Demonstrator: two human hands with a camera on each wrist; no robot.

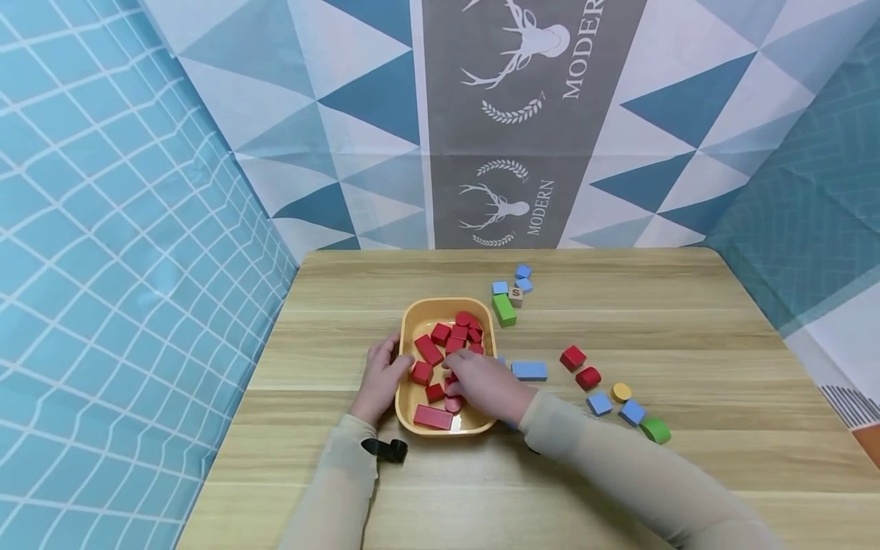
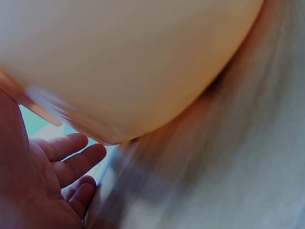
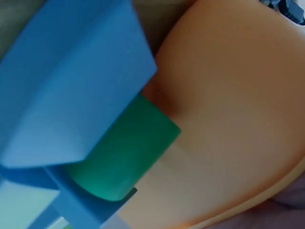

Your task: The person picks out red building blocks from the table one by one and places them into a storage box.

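Note:
A yellow-orange plastic tray (image 1: 447, 433) stands on the table with several red blocks (image 1: 433, 417) in it, cuboids, cubes and rounded pieces. At its left side, my left hand (image 1: 380, 380) holds the rim, thumb over the edge and the other fingers outside against the wall. In the left wrist view those fingers (image 2: 78, 162) lie loosely bent beside the tray's outer wall. My right hand (image 1: 484, 382) reaches over the right rim, thumb and fingers pinching a red block (image 1: 450, 380) that they mostly hide, low among the others.
Beside the tray's right wall are blue blocks (image 3: 81, 81) and a green rounded block (image 3: 128, 148). Farther right lie red blocks (image 1: 573, 358), a yellow disc (image 1: 622, 393), blue cubes (image 1: 632, 413) and a green piece (image 1: 656, 430). Behind the tray are a green cuboid (image 1: 504, 311) and a letter cube (image 1: 516, 296).

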